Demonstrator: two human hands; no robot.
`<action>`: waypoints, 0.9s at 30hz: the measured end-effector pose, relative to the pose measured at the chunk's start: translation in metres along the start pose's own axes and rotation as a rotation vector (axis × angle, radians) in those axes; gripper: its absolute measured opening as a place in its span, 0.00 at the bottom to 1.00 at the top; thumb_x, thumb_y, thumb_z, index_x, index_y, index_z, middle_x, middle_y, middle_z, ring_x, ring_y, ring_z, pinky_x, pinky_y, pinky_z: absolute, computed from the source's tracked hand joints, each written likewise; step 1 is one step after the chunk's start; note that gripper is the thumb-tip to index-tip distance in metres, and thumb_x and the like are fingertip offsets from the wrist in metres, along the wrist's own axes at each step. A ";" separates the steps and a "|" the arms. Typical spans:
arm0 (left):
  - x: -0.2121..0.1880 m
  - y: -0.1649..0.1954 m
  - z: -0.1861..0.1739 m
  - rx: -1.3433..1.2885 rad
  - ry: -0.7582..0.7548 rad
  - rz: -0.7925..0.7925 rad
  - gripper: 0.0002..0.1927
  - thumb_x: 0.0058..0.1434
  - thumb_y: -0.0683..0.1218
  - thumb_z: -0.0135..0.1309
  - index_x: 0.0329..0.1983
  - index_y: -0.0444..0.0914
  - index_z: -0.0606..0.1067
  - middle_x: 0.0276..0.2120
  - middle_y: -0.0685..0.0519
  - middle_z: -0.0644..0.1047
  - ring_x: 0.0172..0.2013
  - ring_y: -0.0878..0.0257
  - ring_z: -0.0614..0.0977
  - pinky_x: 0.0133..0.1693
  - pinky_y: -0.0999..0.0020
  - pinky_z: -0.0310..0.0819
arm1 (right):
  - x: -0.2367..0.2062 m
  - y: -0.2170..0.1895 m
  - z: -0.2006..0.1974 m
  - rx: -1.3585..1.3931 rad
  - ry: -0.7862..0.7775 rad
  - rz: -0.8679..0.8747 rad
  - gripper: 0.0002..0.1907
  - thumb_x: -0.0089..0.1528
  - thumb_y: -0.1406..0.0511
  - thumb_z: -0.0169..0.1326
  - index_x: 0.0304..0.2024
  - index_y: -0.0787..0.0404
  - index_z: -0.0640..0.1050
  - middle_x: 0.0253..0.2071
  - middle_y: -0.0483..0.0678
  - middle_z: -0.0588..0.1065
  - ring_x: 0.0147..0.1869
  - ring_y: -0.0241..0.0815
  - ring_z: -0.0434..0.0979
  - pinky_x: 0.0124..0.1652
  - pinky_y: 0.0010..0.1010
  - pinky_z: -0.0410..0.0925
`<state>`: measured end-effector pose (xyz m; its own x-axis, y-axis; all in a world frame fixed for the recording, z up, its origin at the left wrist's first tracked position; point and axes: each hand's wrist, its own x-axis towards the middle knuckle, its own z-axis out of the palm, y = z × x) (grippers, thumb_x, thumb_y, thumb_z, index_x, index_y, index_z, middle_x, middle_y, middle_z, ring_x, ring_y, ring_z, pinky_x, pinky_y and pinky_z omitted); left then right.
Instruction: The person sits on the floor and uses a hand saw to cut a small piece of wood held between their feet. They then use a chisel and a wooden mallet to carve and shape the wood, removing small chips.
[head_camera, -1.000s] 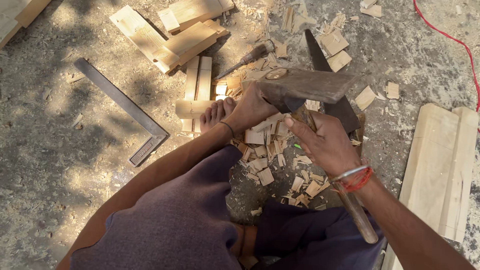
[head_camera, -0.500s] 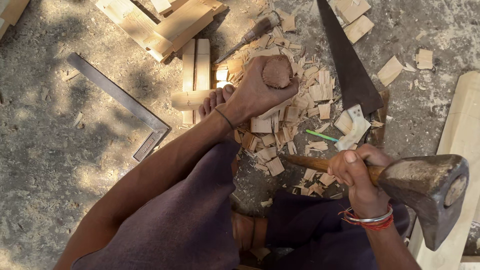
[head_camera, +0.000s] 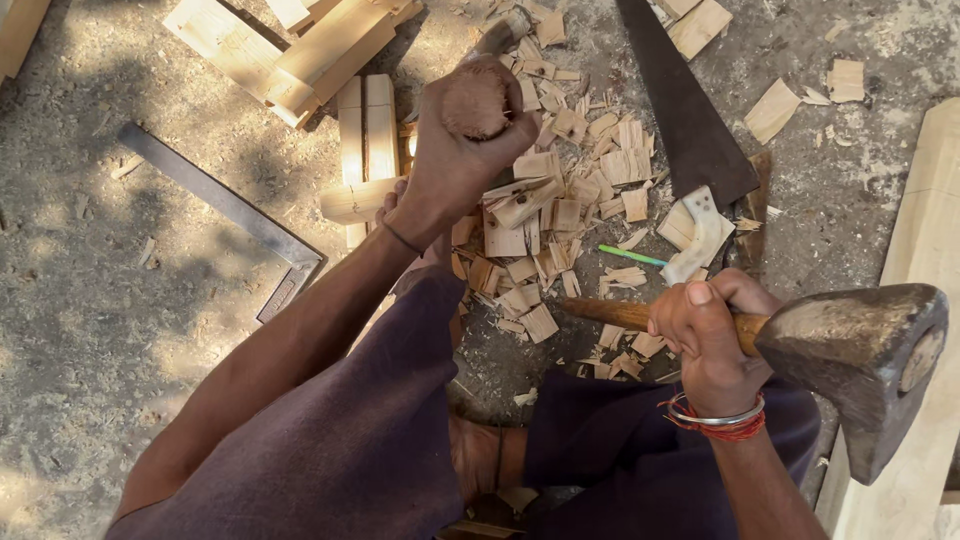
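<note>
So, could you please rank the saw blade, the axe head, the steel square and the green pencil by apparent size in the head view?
1. Saw blade and steel square: look alike in length.
2. Axe head: nearness to the camera inflates it, so unsure.
3. Green pencil: smallest.

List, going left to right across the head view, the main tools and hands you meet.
Grey metal L-shaped carpenter's square → left hand gripping a round brown wooden piece → dark tapered handsaw blade → right hand around a wooden haft → heavy dark iron axe head.
</note>
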<state>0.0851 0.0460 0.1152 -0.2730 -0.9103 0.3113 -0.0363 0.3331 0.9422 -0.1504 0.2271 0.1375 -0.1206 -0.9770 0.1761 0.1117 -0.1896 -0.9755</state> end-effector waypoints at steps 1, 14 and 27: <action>-0.004 0.004 -0.004 0.003 0.014 0.086 0.12 0.65 0.49 0.61 0.40 0.37 0.74 0.30 0.54 0.78 0.31 0.66 0.85 0.36 0.69 0.88 | -0.001 0.001 -0.001 0.008 0.007 0.001 0.15 0.72 0.70 0.43 0.29 0.58 0.62 0.19 0.41 0.59 0.22 0.32 0.57 0.31 0.35 0.65; 0.016 -0.009 -0.002 0.028 0.040 0.246 0.10 0.67 0.48 0.62 0.42 0.38 0.76 0.32 0.54 0.78 0.32 0.67 0.86 0.34 0.69 0.87 | 0.008 0.006 -0.003 0.020 0.034 -0.029 0.16 0.74 0.71 0.43 0.29 0.58 0.60 0.16 0.41 0.58 0.18 0.30 0.56 0.25 0.31 0.63; 0.015 -0.020 0.001 0.039 0.069 0.180 0.20 0.65 0.51 0.63 0.50 0.33 0.72 0.36 0.50 0.78 0.34 0.66 0.86 0.34 0.71 0.87 | 0.007 0.007 -0.004 0.009 0.035 -0.042 0.20 0.75 0.71 0.43 0.27 0.59 0.60 0.16 0.42 0.58 0.18 0.31 0.56 0.25 0.32 0.64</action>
<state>0.0804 0.0263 0.1010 -0.2118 -0.8493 0.4835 -0.0308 0.5003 0.8653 -0.1542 0.2194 0.1319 -0.1595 -0.9642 0.2117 0.1147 -0.2311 -0.9661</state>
